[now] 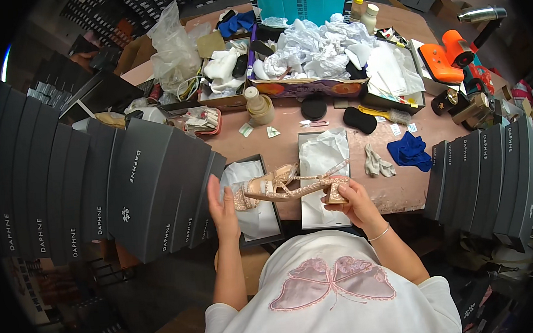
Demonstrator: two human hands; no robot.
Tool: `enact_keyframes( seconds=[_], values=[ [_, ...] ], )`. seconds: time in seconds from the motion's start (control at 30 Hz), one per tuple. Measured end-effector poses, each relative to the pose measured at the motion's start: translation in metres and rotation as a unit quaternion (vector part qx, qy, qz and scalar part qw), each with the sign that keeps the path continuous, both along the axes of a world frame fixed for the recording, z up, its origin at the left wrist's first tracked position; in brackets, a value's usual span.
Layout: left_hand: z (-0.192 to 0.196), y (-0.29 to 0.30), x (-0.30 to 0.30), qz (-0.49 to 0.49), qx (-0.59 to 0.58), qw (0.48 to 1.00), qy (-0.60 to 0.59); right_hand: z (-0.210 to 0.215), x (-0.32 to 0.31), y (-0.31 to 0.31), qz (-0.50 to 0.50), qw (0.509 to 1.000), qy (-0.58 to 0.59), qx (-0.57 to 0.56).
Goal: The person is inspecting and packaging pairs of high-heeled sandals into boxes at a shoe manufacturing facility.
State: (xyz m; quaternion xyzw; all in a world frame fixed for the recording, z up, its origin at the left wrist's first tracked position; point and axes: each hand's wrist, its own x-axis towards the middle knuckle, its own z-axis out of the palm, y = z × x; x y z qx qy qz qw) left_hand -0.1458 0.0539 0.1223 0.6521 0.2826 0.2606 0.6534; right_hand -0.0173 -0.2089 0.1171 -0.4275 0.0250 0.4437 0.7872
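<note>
A glittery rose-gold sandal (286,195) with thin straps and a block heel is held sideways in front of me, its toe toward the left. My right hand (355,205) grips it by the heel. Beside the toe, my left hand (222,207) is raised with its fingers stretched and apart; whether it touches the shoe I cannot tell. Beneath the toe lies an open dark shoebox (274,227) lined with white tissue. Another open box part (326,219), with white paper (326,150) in it, sits under the heel end.
Stacks of dark shoeboxes stand at left (151,179) and right (493,177). Farther back are a carton of crumpled white paper (317,50), a bottle (258,106), a yellow-handled brush (385,114), a black sponge (359,120), a blue cloth (409,152) and an orange tool (440,63).
</note>
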Motion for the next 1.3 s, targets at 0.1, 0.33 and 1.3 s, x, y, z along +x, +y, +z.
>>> enact_keyframes(
  seconds=[0.1,0.33,1.3],
  values=[
    [-0.026,0.001,-0.023,-0.071,-0.342,0.937,-0.001,-0.001,0.003,-0.001,0.005,1.0,0.005,0.007],
    [-0.024,-0.015,-0.005,-0.074,-0.293,0.953,-0.037,0.0,0.003,0.002,-0.009,1.0,-0.006,0.01],
    [-0.027,-0.099,0.038,-0.136,-0.437,0.889,-0.023,0.017,-0.012,0.026,0.184,0.776,-0.572,-0.189]
  ],
)
